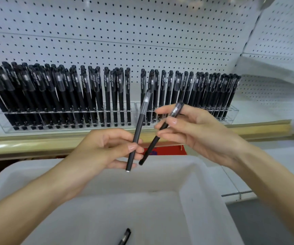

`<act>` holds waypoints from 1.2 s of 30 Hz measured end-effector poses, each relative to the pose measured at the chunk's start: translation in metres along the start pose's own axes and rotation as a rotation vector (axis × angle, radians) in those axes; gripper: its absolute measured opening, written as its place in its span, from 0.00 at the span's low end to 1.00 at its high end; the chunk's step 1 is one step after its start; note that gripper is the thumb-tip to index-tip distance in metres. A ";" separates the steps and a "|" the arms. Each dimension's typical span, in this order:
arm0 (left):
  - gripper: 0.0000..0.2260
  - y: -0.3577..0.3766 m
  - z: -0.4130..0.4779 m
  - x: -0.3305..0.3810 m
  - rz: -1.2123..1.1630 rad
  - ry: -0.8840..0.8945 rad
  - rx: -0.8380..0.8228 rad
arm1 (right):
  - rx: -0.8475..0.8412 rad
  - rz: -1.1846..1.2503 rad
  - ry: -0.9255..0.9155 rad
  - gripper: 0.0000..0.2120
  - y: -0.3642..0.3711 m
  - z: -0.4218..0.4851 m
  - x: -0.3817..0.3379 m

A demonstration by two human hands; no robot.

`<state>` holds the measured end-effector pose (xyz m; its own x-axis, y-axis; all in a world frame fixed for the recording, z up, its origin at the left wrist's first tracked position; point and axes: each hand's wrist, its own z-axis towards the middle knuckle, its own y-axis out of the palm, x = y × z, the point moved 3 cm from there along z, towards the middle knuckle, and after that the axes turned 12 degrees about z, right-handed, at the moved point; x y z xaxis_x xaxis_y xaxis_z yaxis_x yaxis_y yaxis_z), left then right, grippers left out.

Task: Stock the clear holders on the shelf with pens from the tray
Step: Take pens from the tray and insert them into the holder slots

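Mid-stocking: left grip (105,149) pinches 1 pen (140,121), right grip (201,128) a 2nd pen (153,144), both mid-frame above the tray (186,174). Next, probably: seat them upright in the middle gap of the clear holders (3,121); a 3rd pen (125,236) lies bottom centre.

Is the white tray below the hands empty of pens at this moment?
No, one black pen lies on the floor of the white tray, near the bottom edge of the picture.
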<state>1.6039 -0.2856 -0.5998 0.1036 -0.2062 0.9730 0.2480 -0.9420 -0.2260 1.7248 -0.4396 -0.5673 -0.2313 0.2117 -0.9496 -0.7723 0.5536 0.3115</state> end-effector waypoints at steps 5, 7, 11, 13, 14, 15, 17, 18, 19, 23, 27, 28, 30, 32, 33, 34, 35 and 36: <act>0.14 -0.003 0.000 -0.005 0.006 -0.010 0.009 | 0.031 0.062 -0.010 0.11 -0.004 0.001 0.004; 0.14 -0.005 0.001 -0.006 -0.006 -0.017 0.011 | 0.040 -0.067 -0.055 0.13 -0.003 0.001 0.001; 0.13 -0.010 0.004 -0.002 -0.019 -0.007 0.029 | 0.183 -0.308 -0.247 0.14 -0.009 0.010 -0.011; 0.13 -0.012 0.007 0.000 -0.028 0.000 0.036 | 0.257 -0.367 -0.342 0.10 -0.015 0.018 -0.024; 0.13 -0.013 0.008 0.001 -0.034 0.001 0.038 | 0.284 -0.410 -0.403 0.11 -0.016 0.022 -0.031; 0.13 -0.013 0.009 0.001 -0.036 0.000 0.039 | 0.306 -0.457 -0.469 0.14 -0.017 0.026 -0.038; 0.13 -0.013 0.011 0.002 -0.039 -0.002 0.038 | 0.335 -0.538 -0.607 0.19 -0.016 0.034 -0.051; 0.12 -0.012 0.011 0.002 -0.043 0.000 0.038 | 0.348 -0.571 -0.667 0.19 -0.015 0.038 -0.056; 0.11 -0.012 0.012 0.002 -0.046 0.001 0.038 | 0.365 -0.603 -0.716 0.19 -0.014 0.041 -0.060; 0.13 -0.012 0.010 0.002 -0.021 -0.020 0.021 | 0.393 -0.675 -0.806 0.16 -0.011 0.056 -0.057; 0.14 -0.020 0.010 0.002 -0.065 -0.026 0.042 | 0.383 -0.710 -0.791 0.16 -0.009 0.068 -0.043; 0.14 -0.021 0.011 0.002 -0.078 -0.022 0.052 | 0.384 -0.702 -0.786 0.15 -0.008 0.070 -0.043; 0.15 -0.023 0.012 0.003 -0.095 -0.015 0.067 | 0.380 -0.686 -0.774 0.15 -0.006 0.073 -0.044; 0.14 -0.023 0.012 0.003 -0.107 -0.014 0.072 | 0.368 -0.702 -0.769 0.14 -0.003 0.075 -0.047; 0.14 -0.023 0.012 0.003 -0.109 -0.015 0.070 | 0.363 -0.711 -0.769 0.14 -0.003 0.075 -0.048; 0.13 -0.022 0.012 0.002 -0.108 -0.017 0.069 | 0.360 -0.713 -0.767 0.14 -0.003 0.075 -0.048; 0.13 -0.023 0.012 0.002 -0.105 -0.018 0.066 | 0.357 -0.711 -0.763 0.14 -0.004 0.075 -0.048; 0.13 -0.023 0.012 0.001 -0.102 -0.017 0.063 | 0.354 -0.710 -0.758 0.14 -0.006 0.075 -0.048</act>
<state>1.6101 -0.2612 -0.5942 0.0914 -0.1051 0.9903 0.3183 -0.9392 -0.1290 1.7847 -0.3927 -0.5212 0.7165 0.1262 -0.6861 -0.3439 0.9196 -0.1900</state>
